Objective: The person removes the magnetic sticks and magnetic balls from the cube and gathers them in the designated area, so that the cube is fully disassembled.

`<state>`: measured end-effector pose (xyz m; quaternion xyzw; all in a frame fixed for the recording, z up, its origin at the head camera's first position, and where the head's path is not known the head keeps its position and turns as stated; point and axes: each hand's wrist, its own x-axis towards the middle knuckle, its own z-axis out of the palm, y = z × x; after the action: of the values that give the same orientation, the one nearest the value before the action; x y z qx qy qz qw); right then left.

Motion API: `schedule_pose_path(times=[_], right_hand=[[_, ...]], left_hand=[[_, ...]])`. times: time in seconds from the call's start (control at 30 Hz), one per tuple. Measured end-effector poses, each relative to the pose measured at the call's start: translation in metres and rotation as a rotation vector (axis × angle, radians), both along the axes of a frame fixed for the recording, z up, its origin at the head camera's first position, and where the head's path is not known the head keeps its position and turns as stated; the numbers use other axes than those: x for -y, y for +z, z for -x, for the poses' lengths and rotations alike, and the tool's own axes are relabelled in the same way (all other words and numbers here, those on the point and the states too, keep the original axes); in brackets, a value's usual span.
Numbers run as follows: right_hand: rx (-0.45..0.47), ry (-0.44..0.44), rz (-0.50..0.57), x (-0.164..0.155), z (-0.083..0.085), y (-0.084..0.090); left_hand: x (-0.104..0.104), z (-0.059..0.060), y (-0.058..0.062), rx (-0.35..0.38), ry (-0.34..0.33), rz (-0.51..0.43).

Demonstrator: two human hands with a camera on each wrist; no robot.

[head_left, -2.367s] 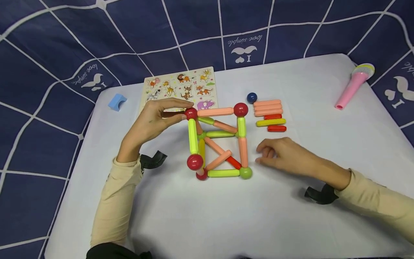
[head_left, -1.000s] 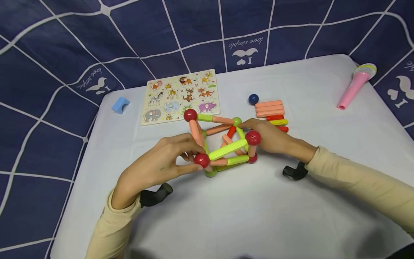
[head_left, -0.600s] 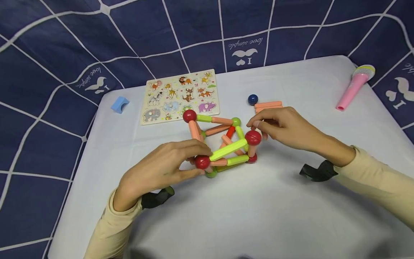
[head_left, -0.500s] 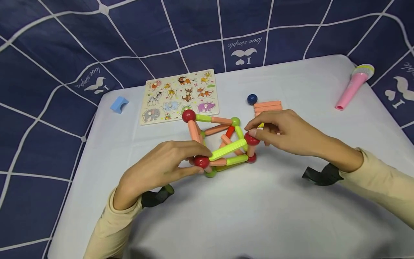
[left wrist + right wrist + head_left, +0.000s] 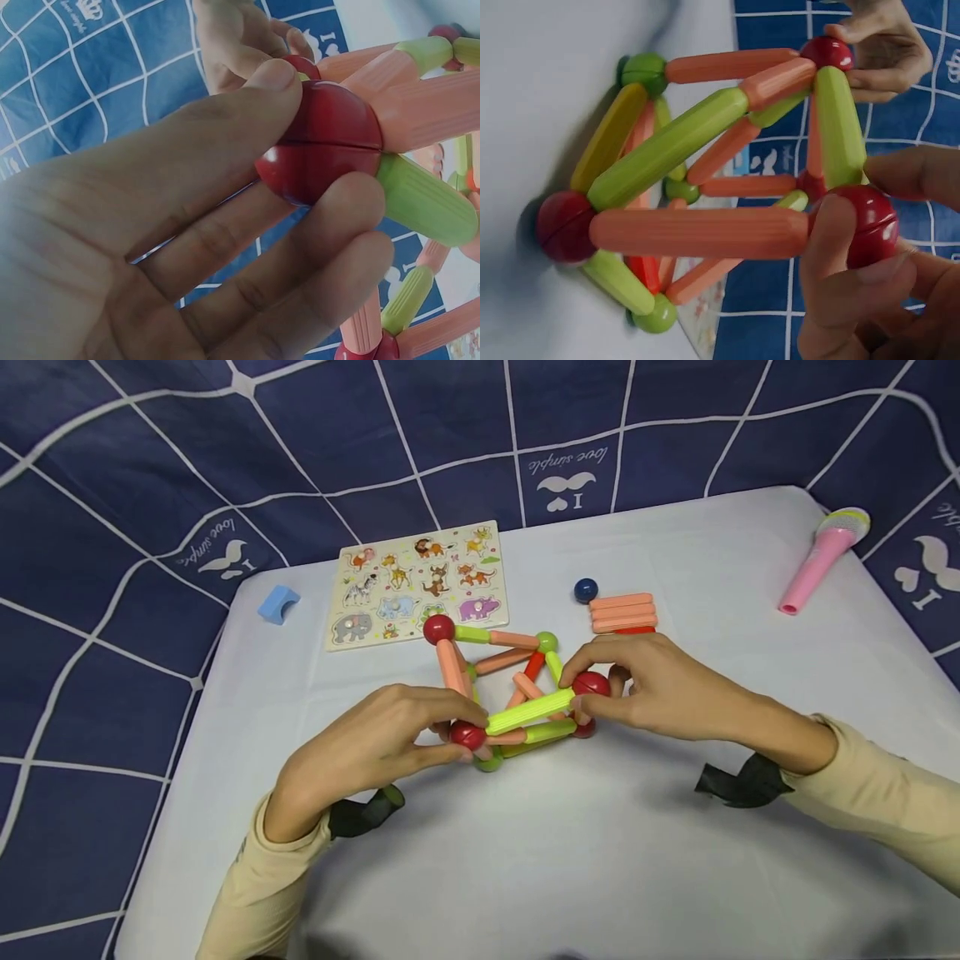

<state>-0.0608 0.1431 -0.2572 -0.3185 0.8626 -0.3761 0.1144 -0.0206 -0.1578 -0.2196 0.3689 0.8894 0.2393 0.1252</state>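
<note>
A toy frame of magnetic rods and balls stands on the table, with a yellow-green rod (image 5: 528,712) running across its upper near side. My left hand (image 5: 378,739) holds the red ball (image 5: 330,142) at the rod's left end between thumb and fingers. At the other end, my right hand (image 5: 660,689) pinches a second red ball (image 5: 870,225). An orange rod (image 5: 701,233) runs from that ball down to a lower red ball (image 5: 566,226). Another red ball (image 5: 438,629) tops the frame's far left corner. A green ball (image 5: 547,643) sits at the far right.
Behind the frame lies an animal peg puzzle board (image 5: 416,581). A blue ball (image 5: 586,591) and several loose rods (image 5: 622,610) lie beyond my right hand, which partly hides them. A blue arch block (image 5: 278,604) is at the left, a pink toy microphone (image 5: 823,560) at the far right.
The frame has been turned, and my left hand has moved nearer with it. My right hand, earlier away from the frame, has come in and taken hold of the right red ball.
</note>
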Motion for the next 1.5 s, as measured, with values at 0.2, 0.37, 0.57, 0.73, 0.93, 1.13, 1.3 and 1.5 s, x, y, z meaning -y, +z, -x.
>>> schedule_pose_path(times=[0.2,0.37,0.57,0.73,0.93,1.13,1.3,1.5], right_hand=[[0.035,-0.022,0.022,0.002,0.000,-0.001],[0.068,-0.027,0.039,0.001,0.001,-0.003],[0.192,-0.006,0.069,0.002,0.004,-0.005],[0.247,-0.001,0.081,0.002,0.004,-0.005],[0.326,0.009,0.114,0.001,0.008,-0.007],[0.438,0.018,0.193,0.001,0.011,-0.010],[0.457,-0.020,0.152,0.002,0.012,-0.010],[0.540,-0.010,0.225,0.001,0.012,-0.010]], left_hand=[[0.001,0.002,-0.001,-0.004,-0.028,-0.009],[0.003,0.003,-0.002,-0.038,-0.069,-0.021],[0.003,0.003,-0.003,-0.046,-0.075,-0.026],[0.003,0.003,-0.003,-0.042,-0.069,-0.028],[0.003,0.003,-0.003,-0.048,-0.067,-0.025],[0.002,0.003,-0.002,-0.039,-0.063,-0.017],[0.002,0.003,-0.001,-0.003,-0.069,0.016],[0.001,0.003,-0.001,0.025,-0.068,0.051]])
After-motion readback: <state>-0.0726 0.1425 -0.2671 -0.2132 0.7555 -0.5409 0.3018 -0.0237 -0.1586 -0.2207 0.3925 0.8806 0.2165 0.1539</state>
